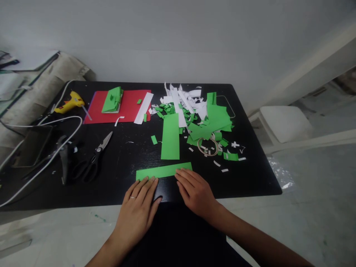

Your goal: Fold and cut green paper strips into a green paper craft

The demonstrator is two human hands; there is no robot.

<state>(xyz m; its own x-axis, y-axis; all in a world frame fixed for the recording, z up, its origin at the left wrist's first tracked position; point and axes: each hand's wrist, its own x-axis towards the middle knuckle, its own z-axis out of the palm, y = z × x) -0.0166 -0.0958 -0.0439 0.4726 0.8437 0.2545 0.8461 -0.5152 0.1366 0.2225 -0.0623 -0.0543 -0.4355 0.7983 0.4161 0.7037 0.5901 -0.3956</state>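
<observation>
A long green paper strip [164,171] lies across the front of the black table. My left hand [141,202] rests on its lower left edge, the fingers stretched out flat. On the strip's right end lie the fingertips of my right hand [196,191], also extended. Just beyond the strip is a wider green paper rectangle [170,137]. Black-handled scissors [96,155] sit to the left, blades pointing away from me.
Heaped green paper pieces [215,118] and white paper scraps [191,98] cover the back right, with a ring [207,147] among them. At left are a red sheet [129,107] bearing a folded green stack [112,100], a yellow glue gun [71,102] and a white cable [55,154].
</observation>
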